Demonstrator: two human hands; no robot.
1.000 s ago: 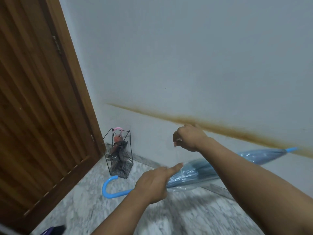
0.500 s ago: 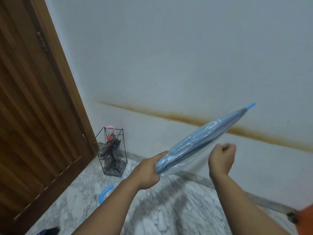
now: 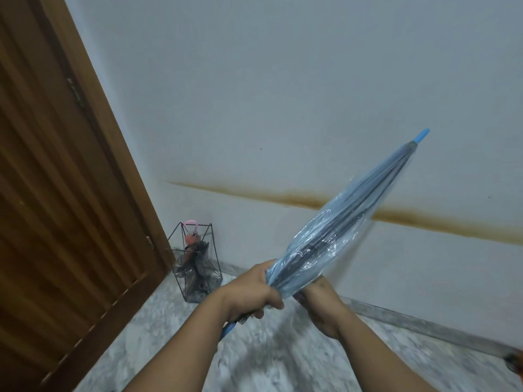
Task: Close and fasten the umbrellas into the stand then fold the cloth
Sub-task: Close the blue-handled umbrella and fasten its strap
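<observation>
A closed, see-through blue umbrella (image 3: pixel 339 224) points up and to the right, its blue tip near the wall. My left hand (image 3: pixel 254 292) grips the bunched lower end of the canopy at the shaft, and a bit of the blue handle shows below that fist. My right hand (image 3: pixel 319 301) is just under the canopy's lower edge, mostly hidden by the plastic; its grip cannot be made out. A black wire umbrella stand (image 3: pixel 198 264) sits in the corner by the door, holding a folded dark and orange umbrella with a pink handle (image 3: pixel 190 222).
A wooden door (image 3: pixel 56 193) fills the left side. A white wall with a brown stain line (image 3: pixel 424 219) runs behind. The floor is grey marble (image 3: pixel 268 363). An orange object (image 3: pixel 516 363) shows at the right edge.
The umbrella has swung from lying level to pointing steeply upward. My right hand came in from the side to the canopy's base, close to my left hand.
</observation>
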